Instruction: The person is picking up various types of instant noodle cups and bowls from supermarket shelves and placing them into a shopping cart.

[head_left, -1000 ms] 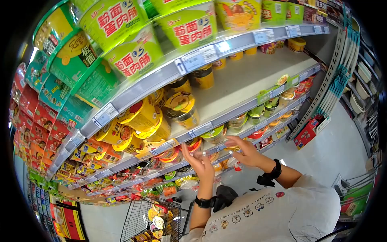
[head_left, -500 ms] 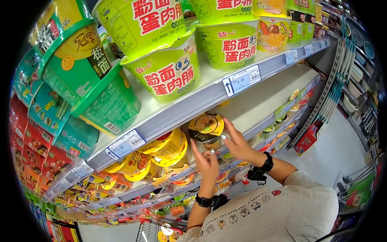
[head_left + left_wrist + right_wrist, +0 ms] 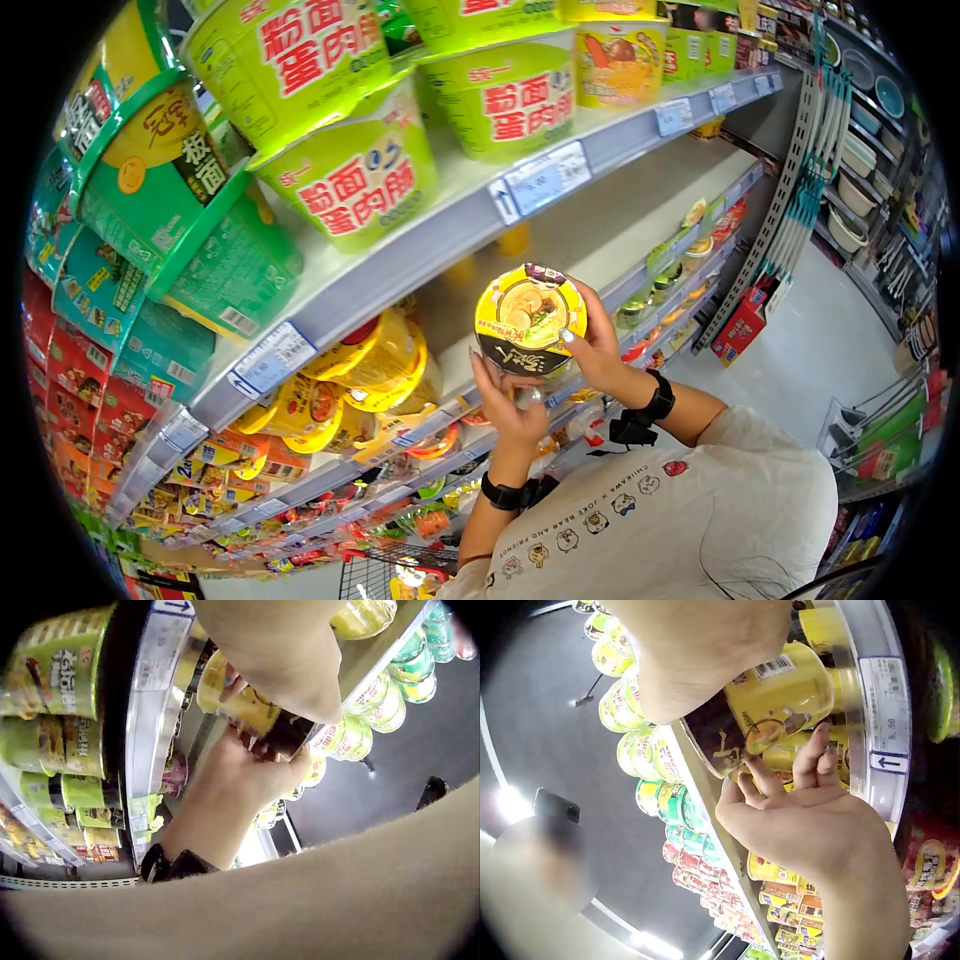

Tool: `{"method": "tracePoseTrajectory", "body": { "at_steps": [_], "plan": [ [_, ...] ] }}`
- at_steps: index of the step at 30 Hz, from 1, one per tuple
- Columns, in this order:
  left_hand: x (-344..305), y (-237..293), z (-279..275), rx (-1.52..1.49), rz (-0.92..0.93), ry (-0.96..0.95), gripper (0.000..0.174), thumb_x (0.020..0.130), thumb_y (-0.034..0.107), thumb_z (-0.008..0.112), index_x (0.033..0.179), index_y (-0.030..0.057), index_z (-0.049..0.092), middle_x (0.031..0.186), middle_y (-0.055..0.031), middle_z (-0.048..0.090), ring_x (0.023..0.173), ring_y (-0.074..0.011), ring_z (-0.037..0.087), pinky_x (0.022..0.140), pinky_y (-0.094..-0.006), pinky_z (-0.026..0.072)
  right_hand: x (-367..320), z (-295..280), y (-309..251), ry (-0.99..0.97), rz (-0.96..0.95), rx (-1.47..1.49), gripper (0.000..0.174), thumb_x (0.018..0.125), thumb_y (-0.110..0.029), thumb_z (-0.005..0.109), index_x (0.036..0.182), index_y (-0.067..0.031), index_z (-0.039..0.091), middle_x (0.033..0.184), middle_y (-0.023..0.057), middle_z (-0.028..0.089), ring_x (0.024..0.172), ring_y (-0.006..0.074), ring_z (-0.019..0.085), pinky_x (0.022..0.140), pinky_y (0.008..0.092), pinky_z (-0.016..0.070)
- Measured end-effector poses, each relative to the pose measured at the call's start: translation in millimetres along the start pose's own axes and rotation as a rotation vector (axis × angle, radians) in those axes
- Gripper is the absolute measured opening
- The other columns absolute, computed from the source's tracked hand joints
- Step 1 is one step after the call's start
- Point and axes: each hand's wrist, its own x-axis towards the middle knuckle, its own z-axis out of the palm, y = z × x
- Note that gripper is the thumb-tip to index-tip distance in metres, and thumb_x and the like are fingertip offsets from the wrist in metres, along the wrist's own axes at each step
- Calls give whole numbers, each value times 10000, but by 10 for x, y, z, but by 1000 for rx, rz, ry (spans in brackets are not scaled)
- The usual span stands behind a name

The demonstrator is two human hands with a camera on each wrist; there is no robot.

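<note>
A yellow-and-black instant noodle cup (image 3: 530, 318) is held in front of the shelf, its printed lid turned toward the head camera. My right hand (image 3: 600, 345) grips its right side, with the thumb at the lid's edge. My left hand (image 3: 512, 408) holds it from the lower left. In the right wrist view, the left hand (image 3: 802, 825) has bent fingertips against the cup's dark rim and yellow side (image 3: 780, 694). The left wrist view shows the right hand (image 3: 251, 772) around the cup (image 3: 259, 712) from the other side.
Green noodle tubs (image 3: 350, 170) stand stacked on the shelf above, whose price-tag edge (image 3: 540, 182) juts out. Yellow tubs (image 3: 375, 365) sit on the shelf at left. A wire cart (image 3: 375, 575) stands below, and a red box (image 3: 740, 330) is on the floor at right.
Both hands were empty below the shelf edge, then reached the noodle cup on the shelf. Now the cup is out toward the body, lid tilted to the head camera.
</note>
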Motion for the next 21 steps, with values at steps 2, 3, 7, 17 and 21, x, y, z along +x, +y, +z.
{"method": "tracePoseTrajectory", "body": {
  "at_steps": [2,3,7,17,21],
  "plan": [
    [-39,151,151,-111,-35,37,787,744,-13,493,1367,-81,17,1357,-286,311,664,-183,604,609,-249,489,-81,-113,-178,-17,-22,-32,592,838,-31,518,1338,43,211,1303,135,367,1214,184,363,1021,319,291],
    [-62,211,227,-124,-55,38,781,749,-12,489,1367,-81,16,1354,-286,315,657,-186,604,609,-254,492,-125,-189,-253,-28,-34,-47,598,835,-24,520,1340,42,207,1306,137,364,1214,185,363,1022,320,290],
    [-207,401,529,-48,-18,-46,682,849,197,428,1388,-36,81,1360,-239,327,678,-183,602,581,-259,478,-341,-514,-479,-28,-48,-69,632,822,-7,513,1355,39,177,1327,144,335,1226,194,353,1023,329,293],
    [-1231,798,1011,-48,-368,319,599,787,-37,419,1356,-41,233,1132,-159,542,707,-127,597,621,-244,499,-1219,-946,-357,-144,256,-55,582,845,-62,530,1337,19,230,1306,137,364,1190,199,389,1000,323,305],
    [-1702,888,1033,68,-656,372,609,809,11,491,1370,44,256,991,-156,606,633,-145,606,586,-275,494,-1718,-959,-324,-50,558,4,429,854,-14,501,1251,5,340,1202,112,460,1106,168,446,957,297,341]
  ]
}}
